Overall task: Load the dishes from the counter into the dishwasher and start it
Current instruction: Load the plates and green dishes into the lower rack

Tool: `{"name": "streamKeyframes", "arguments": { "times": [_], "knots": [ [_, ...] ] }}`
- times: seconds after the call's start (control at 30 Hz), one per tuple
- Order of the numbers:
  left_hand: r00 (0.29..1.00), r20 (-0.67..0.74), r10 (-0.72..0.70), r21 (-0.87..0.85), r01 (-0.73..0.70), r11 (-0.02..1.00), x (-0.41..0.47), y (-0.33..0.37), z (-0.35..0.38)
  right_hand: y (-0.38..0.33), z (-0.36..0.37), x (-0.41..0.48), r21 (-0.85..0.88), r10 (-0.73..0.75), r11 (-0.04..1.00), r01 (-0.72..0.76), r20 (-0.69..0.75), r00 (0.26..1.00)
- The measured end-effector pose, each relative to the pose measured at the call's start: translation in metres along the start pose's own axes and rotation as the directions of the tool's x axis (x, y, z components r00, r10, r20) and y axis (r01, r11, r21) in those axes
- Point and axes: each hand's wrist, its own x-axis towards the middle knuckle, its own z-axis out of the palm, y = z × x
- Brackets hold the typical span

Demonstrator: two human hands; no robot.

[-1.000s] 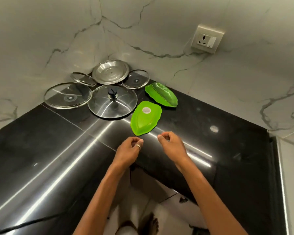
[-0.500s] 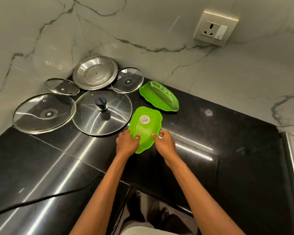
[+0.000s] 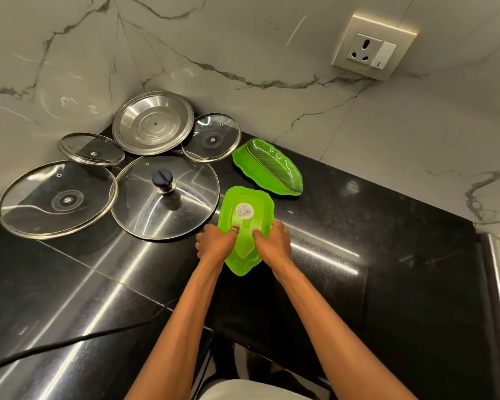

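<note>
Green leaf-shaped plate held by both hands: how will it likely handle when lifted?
The green plate looks like thin moulded plastic, so probably light and stiff. Its glossy underside may be slippery, though the left hand and right hand grip opposite rims.

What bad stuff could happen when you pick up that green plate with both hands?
1. The left hand and right hand pinch only the near end of the upside-down green plate. The plastic looks smooth, so it might slip and drop onto the black counter.
2. The plate lies close beside the big glass lid with the black knob. Swinging the plate left could bump it, and glass can chip.
</note>
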Motion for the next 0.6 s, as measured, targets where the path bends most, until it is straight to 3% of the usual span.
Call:
{"name": "streamKeyframes", "arguments": {
  "times": [0.13, 0.33, 0.43, 0.6],
  "knots": [
    [0.997, 0.031, 0.064, -0.155, -0.058, 0.986, 0.024, -0.017, 0.011, 0.004, -0.003, 0.007, 0.031, -0.004, 1.000, 0.003, 0.025, 1.000],
    [0.978, 0.059, 0.201, -0.439, -0.155, 0.885, -0.027, 0.009, 0.004, -0.002, -0.025, -0.001, 0.026, -0.020, 1.000, 0.018, 0.072, 0.997],
    [0.937, 0.036, 0.346, -0.420, -0.300, 0.856, -0.049, 0.021, 0.006, -0.016, -0.047, -0.012, 0.069, -0.039, 0.997, 0.036, 0.049, 0.998],
    [0.815, 0.007, 0.579, -0.154, -0.571, 0.806, -0.083, 0.031, 0.017, -0.034, -0.081, -0.030, 0.252, -0.049, 0.967, 0.028, 0.074, 0.996]
  ]
}}
